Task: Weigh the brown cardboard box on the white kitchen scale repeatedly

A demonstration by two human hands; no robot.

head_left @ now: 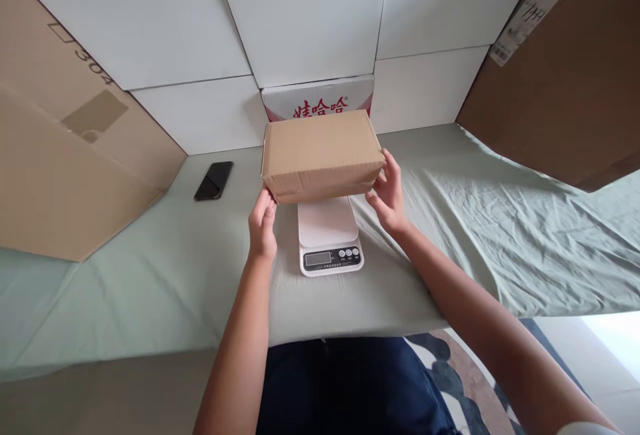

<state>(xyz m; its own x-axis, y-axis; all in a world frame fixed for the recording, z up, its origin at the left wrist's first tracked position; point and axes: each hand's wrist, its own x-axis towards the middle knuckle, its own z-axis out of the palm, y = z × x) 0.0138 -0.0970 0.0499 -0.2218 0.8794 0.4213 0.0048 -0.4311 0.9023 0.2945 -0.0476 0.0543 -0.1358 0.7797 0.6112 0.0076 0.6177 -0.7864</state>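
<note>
The brown cardboard box (323, 153) is held at the far end of the white kitchen scale (329, 235), whether resting on the platform or just above it cannot be told; its release is judged to be left. It is gripped at its near corners by the left hand (263, 225) and the right hand (389, 196), fingers partly curled, both forearms stretched forward over the green cloth (150, 275).

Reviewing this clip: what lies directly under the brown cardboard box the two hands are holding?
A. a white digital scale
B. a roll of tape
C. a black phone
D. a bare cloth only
A: the cardboard box, held at its ends by the left hand and right hand, sits over the white digital scale; the black phone lies apart, to the left.
</note>
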